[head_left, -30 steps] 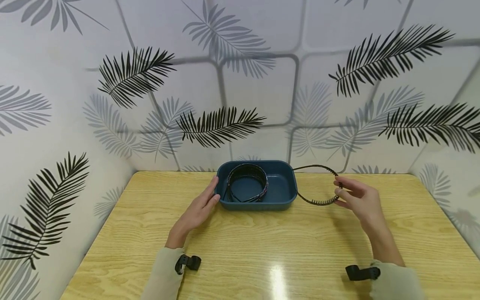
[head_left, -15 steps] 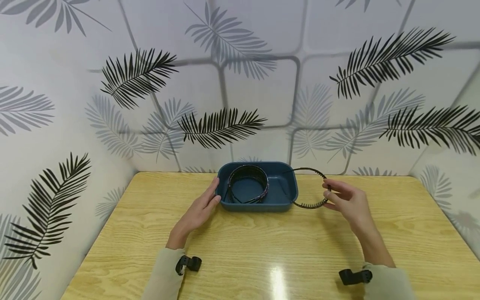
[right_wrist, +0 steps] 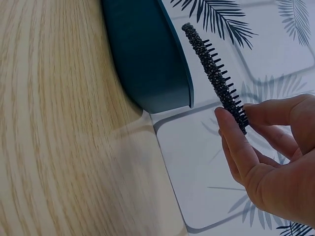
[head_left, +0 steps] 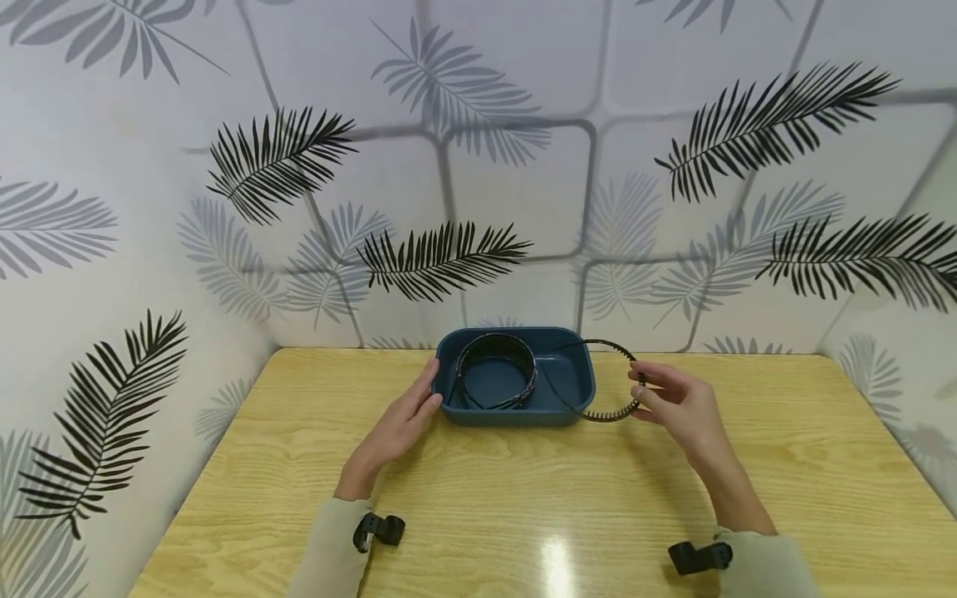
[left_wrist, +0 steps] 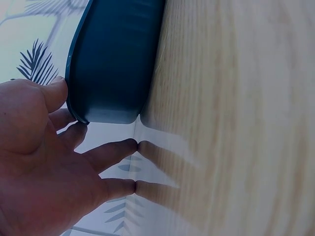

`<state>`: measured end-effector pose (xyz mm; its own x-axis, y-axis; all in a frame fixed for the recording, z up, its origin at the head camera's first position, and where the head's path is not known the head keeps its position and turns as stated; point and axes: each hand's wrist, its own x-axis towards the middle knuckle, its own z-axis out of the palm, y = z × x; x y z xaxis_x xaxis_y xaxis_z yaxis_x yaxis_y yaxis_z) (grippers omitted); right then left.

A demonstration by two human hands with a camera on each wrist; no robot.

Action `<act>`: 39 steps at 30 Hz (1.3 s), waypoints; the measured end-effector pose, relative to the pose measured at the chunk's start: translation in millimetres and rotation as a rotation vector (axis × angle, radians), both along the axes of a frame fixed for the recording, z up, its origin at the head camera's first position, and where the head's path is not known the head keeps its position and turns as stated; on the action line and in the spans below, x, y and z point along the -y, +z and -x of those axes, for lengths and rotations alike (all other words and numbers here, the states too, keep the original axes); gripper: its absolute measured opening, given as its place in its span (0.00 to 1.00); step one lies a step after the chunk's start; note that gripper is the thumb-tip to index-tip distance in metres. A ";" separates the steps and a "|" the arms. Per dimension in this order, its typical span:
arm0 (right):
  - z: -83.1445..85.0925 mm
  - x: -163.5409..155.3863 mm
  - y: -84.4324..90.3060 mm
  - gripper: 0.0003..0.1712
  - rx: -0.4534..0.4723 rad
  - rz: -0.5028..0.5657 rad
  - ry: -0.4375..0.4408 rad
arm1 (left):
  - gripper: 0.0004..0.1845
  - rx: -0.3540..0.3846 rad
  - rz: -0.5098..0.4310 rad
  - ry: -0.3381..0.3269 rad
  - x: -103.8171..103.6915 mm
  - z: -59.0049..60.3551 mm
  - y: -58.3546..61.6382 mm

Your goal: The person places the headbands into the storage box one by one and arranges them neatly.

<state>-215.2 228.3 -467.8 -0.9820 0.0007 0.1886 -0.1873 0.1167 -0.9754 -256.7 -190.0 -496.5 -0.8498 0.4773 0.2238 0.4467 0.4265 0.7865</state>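
A dark blue rectangular tub (head_left: 516,419) stands near the back of the table. My left hand (head_left: 404,419) touches its left end, fingers fairly straight; in the left wrist view the thumb lies against the tub's rim (left_wrist: 69,64). My right hand (head_left: 680,411) pinches a thin black toothed headband (head_left: 615,414) by its curved middle. The headband's two ends reach over the right part of the tub. Up close in the right wrist view, the headband (right_wrist: 216,73) has a dark glittery outer face and small teeth inside. More headbands (head_left: 532,378), dark with a patterned edge, sit nested in the tub's left half.
The wood-grain table (head_left: 478,515) runs back to a wall (head_left: 516,191) with leaf-print covering, close behind the tub. Each wrist carries a small black camera on a strap, the left camera (head_left: 389,529) and the right camera (head_left: 691,558).
My right hand has moved left with the headband, bringing its ends from the tub's right rim to over its inside. My left hand has stayed at the tub's left end.
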 end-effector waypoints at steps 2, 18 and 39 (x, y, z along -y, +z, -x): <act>0.0 1.9 0.9 0.24 -0.008 -0.003 0.003 | 0.32 -0.004 0.005 0.005 0.2 0.4 -0.5; 3.7 24.4 8.8 0.24 0.006 -0.002 0.029 | 0.32 0.000 0.008 -0.004 3.1 1.1 -2.1; 24.3 58.7 10.1 0.25 0.039 -0.061 0.091 | 0.32 0.004 0.003 -0.002 3.0 3.4 -4.6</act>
<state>-239.5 169.6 -457.6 -0.9841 -0.0993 0.1476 -0.1622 0.1601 -0.9737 -260.1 -193.0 -501.1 -0.8499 0.4794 0.2188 0.4442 0.4284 0.7868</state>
